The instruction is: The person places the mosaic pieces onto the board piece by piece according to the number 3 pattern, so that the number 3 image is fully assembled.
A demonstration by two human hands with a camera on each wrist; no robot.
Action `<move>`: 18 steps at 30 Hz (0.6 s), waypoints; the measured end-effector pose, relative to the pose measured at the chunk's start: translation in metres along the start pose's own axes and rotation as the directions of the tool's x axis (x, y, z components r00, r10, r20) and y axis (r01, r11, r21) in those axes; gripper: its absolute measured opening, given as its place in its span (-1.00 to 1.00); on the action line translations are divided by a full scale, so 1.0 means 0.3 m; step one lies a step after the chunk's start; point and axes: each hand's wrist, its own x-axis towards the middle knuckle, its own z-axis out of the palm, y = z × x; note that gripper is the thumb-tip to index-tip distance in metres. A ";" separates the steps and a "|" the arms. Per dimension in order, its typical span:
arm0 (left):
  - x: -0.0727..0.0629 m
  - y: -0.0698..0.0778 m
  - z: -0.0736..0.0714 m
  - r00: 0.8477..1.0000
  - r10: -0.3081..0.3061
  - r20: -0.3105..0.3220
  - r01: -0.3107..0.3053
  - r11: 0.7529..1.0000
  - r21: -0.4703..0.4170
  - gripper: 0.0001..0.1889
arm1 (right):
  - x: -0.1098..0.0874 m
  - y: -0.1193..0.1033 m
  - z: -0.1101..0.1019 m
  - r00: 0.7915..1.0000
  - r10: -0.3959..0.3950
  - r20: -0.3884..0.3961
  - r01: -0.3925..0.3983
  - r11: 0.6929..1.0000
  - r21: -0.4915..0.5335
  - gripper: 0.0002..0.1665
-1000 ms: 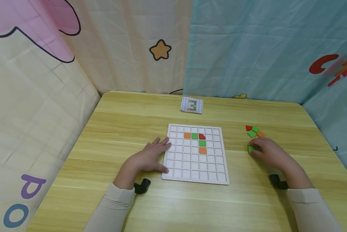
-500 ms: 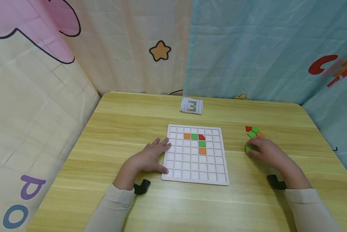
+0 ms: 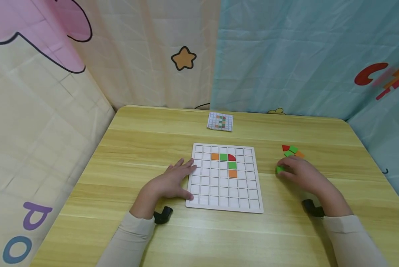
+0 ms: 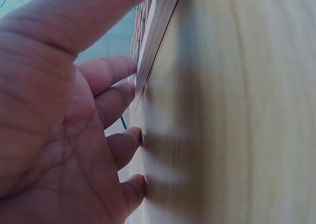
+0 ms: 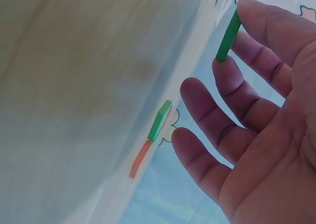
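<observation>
My right hand (image 3: 303,174) pinches a green square tile (image 5: 229,36) between thumb and fingertips, to the right of the white grid board (image 3: 216,203). In the right wrist view the tile is held edge-on, clear of the tabletop. My left hand (image 3: 171,180) rests at the board's left side with fingers spread; the thumb and some fingertips touch its rim. On the board lie an orange tile (image 3: 215,156), a green tile (image 3: 223,157) and a red rounded tile (image 3: 231,158) in a row. Below the red one sit another green tile (image 3: 232,165) and another orange tile (image 3: 233,173).
Just beyond my right hand lie loose tiles: a red one (image 3: 285,148), green ones (image 3: 293,149) and an orange one (image 3: 300,153). A small printed pattern card (image 3: 220,122) lies behind the board. Printed curtains (image 3: 273,55) stand along the wooden table's (image 3: 146,129) back edge.
The right hand has moved left towards the board, carrying the green tile off from beside the loose tiles. The left hand and the board have stayed in place.
</observation>
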 end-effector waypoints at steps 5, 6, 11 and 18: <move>-0.001 -0.002 0.000 1.000 0.005 -0.001 -0.005 1.000 -0.001 0.04 | 0.006 -0.015 -0.003 1.000 -0.017 -0.004 0.017 1.000 -0.001 -0.75; -0.001 -0.002 -0.001 1.000 0.007 0.000 -0.007 1.000 -0.001 0.04 | 0.006 -0.018 -0.004 1.000 -0.017 -0.003 0.017 1.000 0.000 -0.75; -0.001 -0.003 -0.001 1.000 0.012 -0.001 -0.012 1.000 -0.005 0.04 | 0.013 -0.038 -0.008 1.000 -0.014 0.005 0.014 1.000 -0.001 -0.73; 0.001 -0.007 0.002 1.000 0.003 -0.002 -0.003 1.000 0.001 0.03 | 0.023 -0.061 -0.006 1.000 -0.030 0.007 0.030 1.000 0.003 -0.72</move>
